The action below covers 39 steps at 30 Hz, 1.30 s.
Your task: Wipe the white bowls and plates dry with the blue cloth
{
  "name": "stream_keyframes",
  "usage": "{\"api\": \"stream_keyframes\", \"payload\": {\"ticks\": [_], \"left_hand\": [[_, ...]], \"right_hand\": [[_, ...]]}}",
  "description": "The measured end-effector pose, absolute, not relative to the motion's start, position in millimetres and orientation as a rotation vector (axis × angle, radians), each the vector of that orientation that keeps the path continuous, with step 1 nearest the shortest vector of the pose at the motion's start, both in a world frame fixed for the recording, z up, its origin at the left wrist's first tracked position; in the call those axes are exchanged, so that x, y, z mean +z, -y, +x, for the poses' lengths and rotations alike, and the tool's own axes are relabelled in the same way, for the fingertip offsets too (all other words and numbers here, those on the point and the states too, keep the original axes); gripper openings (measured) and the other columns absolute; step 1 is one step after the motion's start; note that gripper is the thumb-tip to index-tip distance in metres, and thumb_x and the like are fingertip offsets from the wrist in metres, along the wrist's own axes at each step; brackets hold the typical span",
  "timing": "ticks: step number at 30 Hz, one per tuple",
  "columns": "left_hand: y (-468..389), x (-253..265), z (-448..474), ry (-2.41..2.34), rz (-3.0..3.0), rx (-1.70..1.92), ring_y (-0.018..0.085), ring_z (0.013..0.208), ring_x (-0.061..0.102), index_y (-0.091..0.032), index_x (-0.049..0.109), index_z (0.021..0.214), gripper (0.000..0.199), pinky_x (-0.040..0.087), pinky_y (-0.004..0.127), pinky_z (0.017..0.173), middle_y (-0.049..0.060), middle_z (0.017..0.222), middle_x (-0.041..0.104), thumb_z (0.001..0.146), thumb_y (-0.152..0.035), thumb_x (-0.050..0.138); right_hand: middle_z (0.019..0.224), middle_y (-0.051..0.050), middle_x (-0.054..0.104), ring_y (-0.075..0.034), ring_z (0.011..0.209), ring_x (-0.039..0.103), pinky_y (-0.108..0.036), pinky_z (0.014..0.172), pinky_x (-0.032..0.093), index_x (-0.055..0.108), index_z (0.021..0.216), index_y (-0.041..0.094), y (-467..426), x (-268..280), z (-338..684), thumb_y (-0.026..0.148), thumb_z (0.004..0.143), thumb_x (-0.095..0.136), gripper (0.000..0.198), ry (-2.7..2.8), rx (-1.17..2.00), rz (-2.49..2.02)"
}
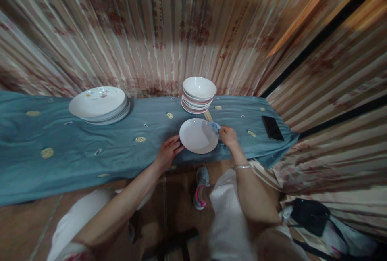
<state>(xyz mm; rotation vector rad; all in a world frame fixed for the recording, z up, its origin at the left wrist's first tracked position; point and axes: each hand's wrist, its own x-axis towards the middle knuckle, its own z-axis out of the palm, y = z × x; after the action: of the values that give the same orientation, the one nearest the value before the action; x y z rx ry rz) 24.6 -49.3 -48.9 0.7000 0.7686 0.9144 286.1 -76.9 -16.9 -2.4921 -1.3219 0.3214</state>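
A white plate (198,136) is tilted toward me near the front edge of the cloth-covered table. My left hand (169,151) grips its left rim, with the thumb side up and the other fingers partly behind it. At the right rim, my right hand (228,136) is closed on a small blue-and-white cloth (215,126) that lies against the plate. Whether these fingers also pinch the rim, I cannot tell. Just behind the plate stands a stack of white bowls (198,91), some with reddish bands.
A stack of large flower-patterned plates (98,103) stands at the left. Light wooden sticks (208,115) lie beside the bowls. A black phone (272,128) rests near the table's right end. Pleated curtains (169,31) hang behind. A dark bag (311,216) is at the lower right.
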Motion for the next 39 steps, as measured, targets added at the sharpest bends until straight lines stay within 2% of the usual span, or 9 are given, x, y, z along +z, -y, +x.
{"api": "stream_keyframes", "payload": {"ticks": [4,11,16,20,24,31,35,37,39], "left_hand": [[49,-47,26,-0.748,0.722,0.907,0.027,0.113,0.066,-0.019,0.078,0.089,0.031,0.047,0.051,0.109,0.007,0.109,0.076,0.061,-0.027,0.088],[49,-51,21,-0.849,0.684,0.904,0.028,0.119,0.065,-0.018,0.074,0.092,0.029,0.048,0.051,0.109,0.009,0.115,0.073,0.066,-0.021,0.084],[45,-49,4,-0.904,0.631,0.947,0.028,0.118,0.066,-0.018,0.072,0.096,0.031,0.050,0.047,0.105,0.011,0.117,0.071,0.067,-0.017,0.083],[38,-41,-12,-0.902,0.579,1.039,0.030,0.117,0.067,-0.017,0.071,0.093,0.031,0.050,0.047,0.102,0.011,0.112,0.072,0.066,-0.014,0.084],[29,-33,-30,-0.928,0.522,1.131,0.026,0.112,0.068,-0.018,0.067,0.094,0.030,0.050,0.045,0.101,0.009,0.110,0.071,0.068,-0.010,0.079],[3,-24,-79,-1.001,0.455,1.350,0.017,0.105,0.066,-0.027,0.055,0.100,0.040,0.051,0.042,0.099,0.002,0.111,0.063,0.069,-0.010,0.074],[-11,-22,-112,-1.089,0.418,1.471,0.016,0.111,0.063,-0.032,0.054,0.111,0.045,0.050,0.042,0.103,0.001,0.119,0.059,0.073,-0.011,0.069],[-17,-21,-126,-1.188,0.413,1.506,0.018,0.124,0.058,-0.034,0.052,0.121,0.053,0.047,0.042,0.107,0.003,0.134,0.056,0.076,-0.012,0.067],[-22,-18,-138,-1.265,0.447,1.526,0.021,0.139,0.048,-0.036,0.047,0.133,0.061,0.042,0.044,0.113,0.006,0.153,0.045,0.079,-0.015,0.067]], "right_hand": [[0.098,-0.008,0.079,-0.021,0.094,0.071,-0.022,0.070,0.041,0.080,0.100,0.022,76,-15,283,0.018,0.094,0.042,0.039,1.350,0.299,-2.513],[0.101,-0.018,0.077,-0.024,0.088,0.070,-0.026,0.071,0.040,0.076,0.108,0.013,86,-1,280,0.017,0.095,0.039,0.040,1.318,0.124,-2.539],[0.098,-0.015,0.076,-0.022,0.087,0.068,-0.026,0.075,0.042,0.074,0.111,0.013,93,13,268,0.017,0.092,0.035,0.043,1.298,-0.010,-2.300],[0.107,-0.012,0.076,-0.022,0.099,0.068,-0.027,0.087,0.047,0.072,0.116,0.016,87,17,234,0.017,0.089,0.036,0.045,1.422,0.098,-1.992],[0.113,-0.010,0.075,-0.023,0.108,0.067,-0.032,0.098,0.048,0.072,0.117,0.018,77,10,182,0.020,0.088,0.040,0.043,1.589,0.231,-1.685],[0.112,-0.005,0.077,-0.021,0.101,0.070,-0.030,0.094,0.051,0.072,0.116,0.024,55,-9,104,0.020,0.087,0.041,0.042,1.699,0.602,-1.504],[0.101,-0.001,0.076,-0.020,0.094,0.069,-0.029,0.088,0.051,0.074,0.106,0.025,41,-17,77,0.022,0.089,0.040,0.038,1.625,0.799,-1.454],[0.081,0.001,0.072,-0.020,0.083,0.067,-0.028,0.079,0.051,0.074,0.087,0.024,32,-21,66,0.031,0.094,0.041,0.035,1.568,0.859,-1.476],[0.059,0.003,0.058,-0.019,0.067,0.061,-0.028,0.067,0.049,0.064,0.064,0.023,21,-26,56,0.044,0.096,0.042,0.044,1.513,0.897,-1.550]]}}
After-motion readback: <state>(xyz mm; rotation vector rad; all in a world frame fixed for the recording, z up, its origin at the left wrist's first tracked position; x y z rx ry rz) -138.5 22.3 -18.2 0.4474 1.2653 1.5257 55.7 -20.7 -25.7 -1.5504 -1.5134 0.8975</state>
